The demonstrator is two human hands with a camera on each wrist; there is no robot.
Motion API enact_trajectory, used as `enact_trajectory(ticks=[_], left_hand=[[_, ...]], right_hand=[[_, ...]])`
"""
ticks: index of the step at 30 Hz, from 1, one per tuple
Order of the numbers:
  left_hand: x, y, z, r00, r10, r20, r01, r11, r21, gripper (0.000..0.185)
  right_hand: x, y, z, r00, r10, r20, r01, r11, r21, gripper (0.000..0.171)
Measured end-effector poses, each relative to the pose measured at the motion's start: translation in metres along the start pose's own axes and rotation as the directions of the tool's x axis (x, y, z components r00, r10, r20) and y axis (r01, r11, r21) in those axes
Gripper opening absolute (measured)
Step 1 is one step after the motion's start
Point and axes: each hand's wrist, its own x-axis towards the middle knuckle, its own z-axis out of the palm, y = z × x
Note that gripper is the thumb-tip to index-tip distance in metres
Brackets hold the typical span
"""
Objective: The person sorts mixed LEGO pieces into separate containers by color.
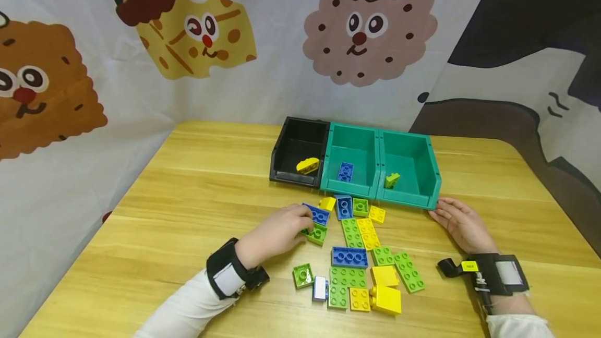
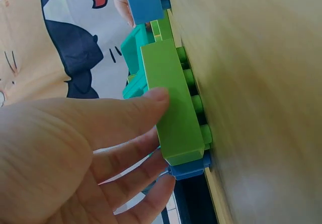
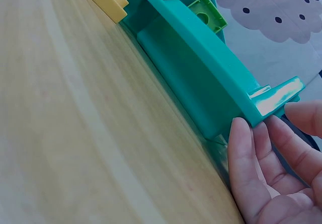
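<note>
A wood-grain table point(image 1: 211, 181) carries 3 bins point(image 1: 349, 188) and loose toy bricks point(image 1: 347, 277).

Left grip point(image 1: 284, 227) curled, right grip point(image 1: 462, 225) relaxed

Bright head pic; R-wrist dimmer (bin point(image 3: 206, 53) glare).

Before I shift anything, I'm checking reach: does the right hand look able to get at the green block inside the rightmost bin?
Probably yes. The right hand is at a corner of the rightmost bin, which is open on top, and nothing covers the green block.
</note>
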Motion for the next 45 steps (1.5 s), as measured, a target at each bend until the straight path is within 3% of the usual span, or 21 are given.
enact_trajectory(ticks=[22,37,45], left_hand=[[0.0007,0.0017,-0.0002,0.999,-0.019,0.034,0.017,0.999,0.052,0.012],[0.0013,0.004,-0.0014,1.0,0.011,-0.025,-0.01,0.999,0.045,0.01],[0.0011,0.0021,-0.0028,0.997,-0.029,-0.076,0.028,0.999,-0.024,0.012]], right_hand=[[0.0002,0.0003,-0.0007,1.0,0.006,-0.014,-0.006,1.0,-0.01,0.032],[-0.0029,0.0027,-0.0022,1.0,0.007,-0.018,-0.008,0.999,-0.054,0.031],[-0.0009,0.0027,-0.0023,1.0,-0.002,-0.005,0.002,0.999,-0.051,0.032]])
